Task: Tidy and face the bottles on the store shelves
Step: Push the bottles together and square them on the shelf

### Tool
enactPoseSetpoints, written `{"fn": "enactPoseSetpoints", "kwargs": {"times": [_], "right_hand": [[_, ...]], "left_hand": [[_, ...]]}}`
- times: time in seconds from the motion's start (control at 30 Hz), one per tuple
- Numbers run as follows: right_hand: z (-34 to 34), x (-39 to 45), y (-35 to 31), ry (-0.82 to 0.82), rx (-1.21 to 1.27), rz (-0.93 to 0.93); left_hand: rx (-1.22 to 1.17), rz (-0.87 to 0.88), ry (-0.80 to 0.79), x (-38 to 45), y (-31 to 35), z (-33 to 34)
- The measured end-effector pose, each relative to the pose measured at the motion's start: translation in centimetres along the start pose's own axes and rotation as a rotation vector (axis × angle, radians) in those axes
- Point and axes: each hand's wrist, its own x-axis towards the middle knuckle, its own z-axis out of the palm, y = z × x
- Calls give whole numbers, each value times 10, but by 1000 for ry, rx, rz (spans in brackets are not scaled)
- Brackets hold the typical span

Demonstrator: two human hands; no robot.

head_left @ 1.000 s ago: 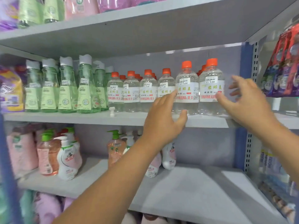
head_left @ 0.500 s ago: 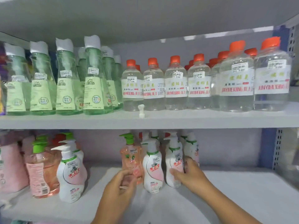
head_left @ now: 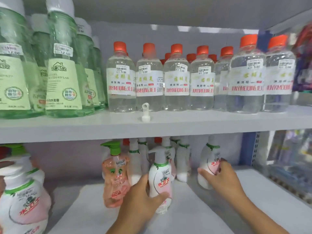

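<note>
Gripping low centre, the left hand (head_left: 140, 200) wraps a white-and-pink plastic pump bottle (head_left: 160, 179); the right hand (head_left: 221, 179) clasps another white pump bottle (head_left: 208, 164). Likely light, smooth, top-heavy: hold bodies, not pumps.

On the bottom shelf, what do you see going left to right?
Big white pump bottle → peach pump bottle → left hand holding a white pump bottle → right hand holding another white bottle.

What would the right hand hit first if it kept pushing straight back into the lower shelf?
Gripping a white pump bottle, the right hand would probably drive it into the shelf's back wall; the other white bottles stand leftward. Depth is unclear.
</note>
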Motion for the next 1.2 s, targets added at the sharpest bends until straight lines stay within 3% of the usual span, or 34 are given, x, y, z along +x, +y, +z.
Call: {"fn": "enactPoseSetpoints", "kwargs": {"times": [0.23,0.37,0.47,0.57,0.67,0.73,0.8,0.87,0.93,1.07,1.2], "right_hand": [[-27,76,59,9,-67,-11],[-24,106,75,-120,-80,91],[-38,106,71,-11,75,155],[-65,90,42,222,271,-66],[-83,54,17,230,384,-303],[-88,19,7,178,388,-449],[-80,-8,-1,97,366,-570],[-53,-16,-10,-113,332,-484],[-12,-8,-18,-297,260,-284],[59,33,-27,-265,189,-136],[83,55,-27,-245,114,-24]], "left_hand": [[-61,41,-121,8,41,64],[-44,9,-117,22,59,104],[-30,-13,-105,33,70,137],[24,-7,-100,47,75,170],[68,15,-95,50,79,178],[78,51,76,49,74,157],[88,125,392,56,56,124],[91,107,565,70,37,97],[124,50,528,83,19,88],[54,-3,375,80,14,92],[71,-51,282,62,16,73]]}}
